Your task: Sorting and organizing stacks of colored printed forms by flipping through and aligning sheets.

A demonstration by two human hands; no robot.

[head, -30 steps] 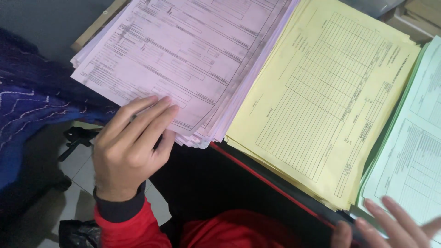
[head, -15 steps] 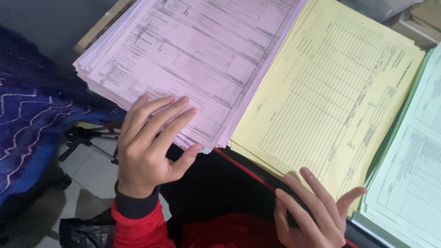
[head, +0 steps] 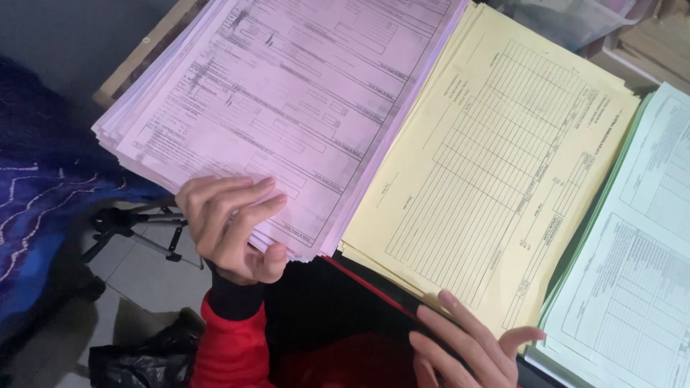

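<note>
Three stacks of printed forms lie side by side: a pink stack (head: 302, 108) at the left, a yellow stack (head: 496, 165) in the middle and a pale green stack (head: 640, 244) at the right. My left hand (head: 230, 226) pinches the near corner of the pink stack, fingers on top and thumb under the sheets. At the near edge of the yellow stack, my right hand (head: 467, 348) has its fingers spread and reaches under the stack's corner.
A dark tabletop with a red edge (head: 374, 291) carries the stacks. Blue patterned cloth (head: 43, 208) hangs at the left. A black metal stand (head: 136, 230) and a black bag (head: 136, 359) rest on the tiled floor below. Boxes sit at the far right.
My right hand has come in from the lower right toward the yellow stack's near edge. My left hand stays on the pink stack's corner, with its thumb now curled under the sheets.
</note>
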